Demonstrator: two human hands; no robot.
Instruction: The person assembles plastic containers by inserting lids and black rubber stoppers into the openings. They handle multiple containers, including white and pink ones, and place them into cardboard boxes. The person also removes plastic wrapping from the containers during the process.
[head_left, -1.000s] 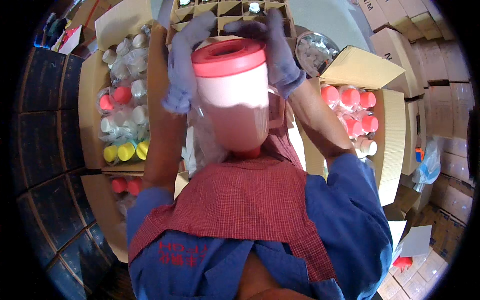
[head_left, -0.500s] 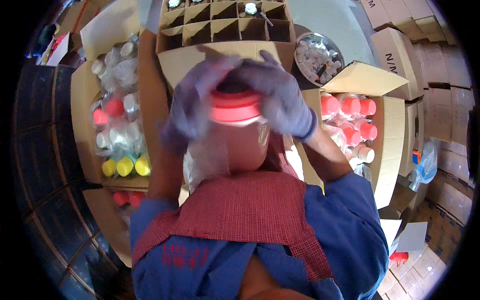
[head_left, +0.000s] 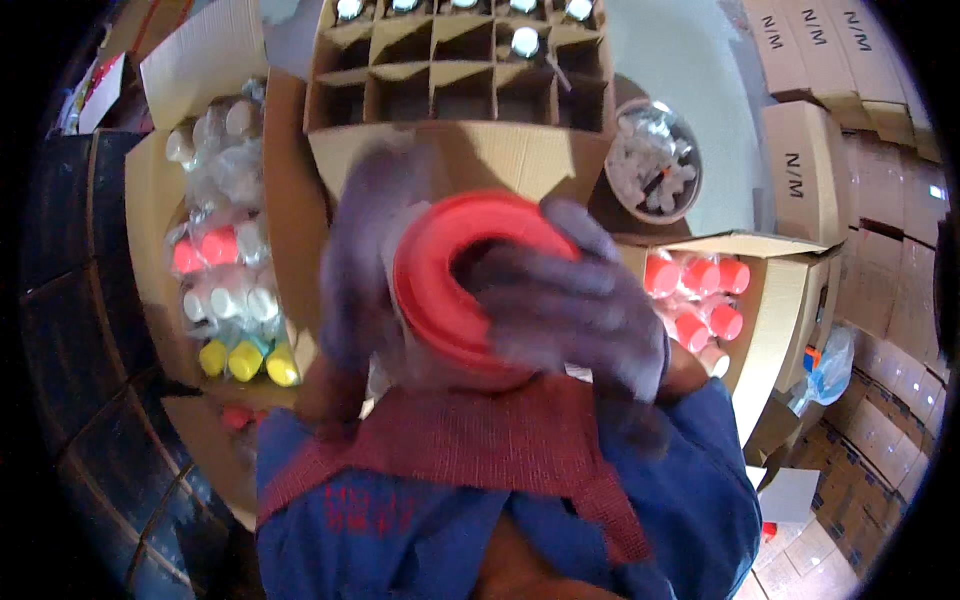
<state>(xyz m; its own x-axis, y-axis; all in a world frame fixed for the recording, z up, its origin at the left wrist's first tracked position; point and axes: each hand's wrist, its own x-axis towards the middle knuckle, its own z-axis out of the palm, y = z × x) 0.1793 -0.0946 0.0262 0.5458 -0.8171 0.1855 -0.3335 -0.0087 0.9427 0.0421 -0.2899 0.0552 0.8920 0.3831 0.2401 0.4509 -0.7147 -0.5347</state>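
A wide jar is held against my apron (head_left: 470, 440), its red ring-shaped lid (head_left: 425, 280) facing up, with a dark round middle. My left hand (head_left: 360, 250), in a greyish-purple glove, is closed round the jar's left side, blurred by motion. My right hand (head_left: 580, 310), gloved alike, lies across the lid's right side, its fingers hooked over the rim into the dark middle. Most of the jar's body is hidden under the lid and hands. Beyond them stands a divided carton (head_left: 460, 128) with several silver-capped bottles in its cells.
On the left an open carton (head_left: 150, 240) holds bottles with white, red and yellow caps. A carton (head_left: 770, 320) at right holds red-capped bottles. A round bowl (head_left: 697, 185) of small white pieces stands behind it. Stacked cartons (head_left: 800, 170) line the far right.
The jar has tipped so its red lid faces up toward me. My right hand has moved down across the lid, and my left hand has stayed at the jar's left side.
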